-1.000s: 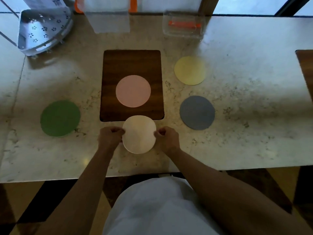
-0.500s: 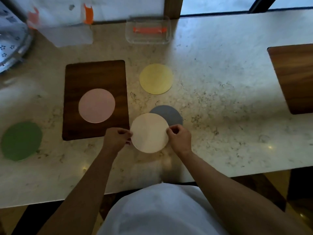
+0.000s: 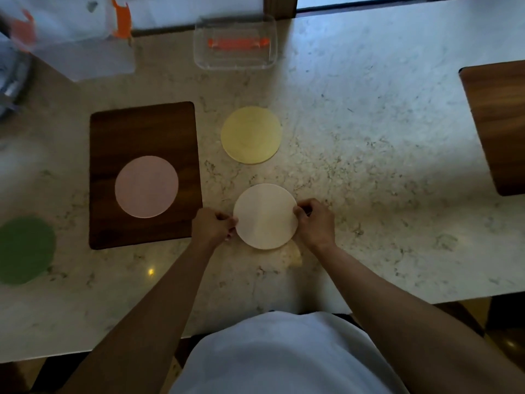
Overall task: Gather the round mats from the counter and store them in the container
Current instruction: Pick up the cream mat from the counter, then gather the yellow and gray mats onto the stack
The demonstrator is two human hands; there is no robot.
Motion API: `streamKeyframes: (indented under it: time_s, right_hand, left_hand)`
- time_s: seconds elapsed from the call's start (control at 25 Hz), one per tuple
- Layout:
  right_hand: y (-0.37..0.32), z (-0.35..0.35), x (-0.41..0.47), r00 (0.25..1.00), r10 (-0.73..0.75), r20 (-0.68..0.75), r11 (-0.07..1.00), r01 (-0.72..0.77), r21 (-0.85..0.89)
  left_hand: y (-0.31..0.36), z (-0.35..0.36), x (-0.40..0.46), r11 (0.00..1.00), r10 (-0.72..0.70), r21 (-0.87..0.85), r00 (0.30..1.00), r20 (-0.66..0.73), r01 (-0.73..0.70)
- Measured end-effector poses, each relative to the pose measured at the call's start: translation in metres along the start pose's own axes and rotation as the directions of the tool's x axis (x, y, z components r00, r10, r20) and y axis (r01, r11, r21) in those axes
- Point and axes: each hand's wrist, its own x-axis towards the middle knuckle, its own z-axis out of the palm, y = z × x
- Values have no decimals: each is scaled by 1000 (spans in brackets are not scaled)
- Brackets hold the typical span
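1. Cream mat (image 3: pixel 265 216): round, no long axis, level just above the worktop (image 3: pixel 369 155), straight in front of me and between my hands. My left hand (image 3: pixel 213 224) pinches its left rim, my right hand (image 3: pixel 314 220) its right rim; both are nearly closed, fingertips on the edge, holding nothing else.
2. Yellow mat (image 3: pixel 251 135): flat on the worktop, directly beyond the cream one, a narrow strip of stone between them. As I judge it, this is the next to collect; it lies a little left of the held mat's centre, about equally near either hand.
3. Pink mat (image 3: pixel 146 186): flat on the dark wooden board (image 3: pixel 142 123), left of my left hand, which is the nearer one.
4. Green mat (image 3: pixel 24 250): far left, cut off by the picture's edge, well apart from both hands and blurred.
5. Clear container (image 3: pixel 235 42): at the back of the worktop beyond the yellow mat, with an orange part inside or on it; I cannot tell whether it is lidded.
6. Hidden or unclear: whatever lies beneath the cream mat is covered by it. Objects at the back left are too blurred to identify. A second wooden board (image 3: pixel 500 123) at the right is cut off by the frame.
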Motion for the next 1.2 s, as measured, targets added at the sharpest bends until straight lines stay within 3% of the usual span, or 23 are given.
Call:
streamKeyframes:
  time_s: [0.32, 0.64, 1.2]
  right_hand:
    - [-1, 3, 8, 999, -22, -26, 994, 20, -105]
    - [-6, 2, 3, 1000, -4, -29, 997, 2, -77]
    - [-10, 3, 3, 998, 27, -50, 994, -32, -107]
  left_hand:
    - [8, 10, -1, 984, 28, 178, 995, -96, -11]
    - [12, 11, -9, 958, 64, 286, 982, -176, -11]
    - [14, 16, -5, 952, 52, 306, 978, -204, 13]
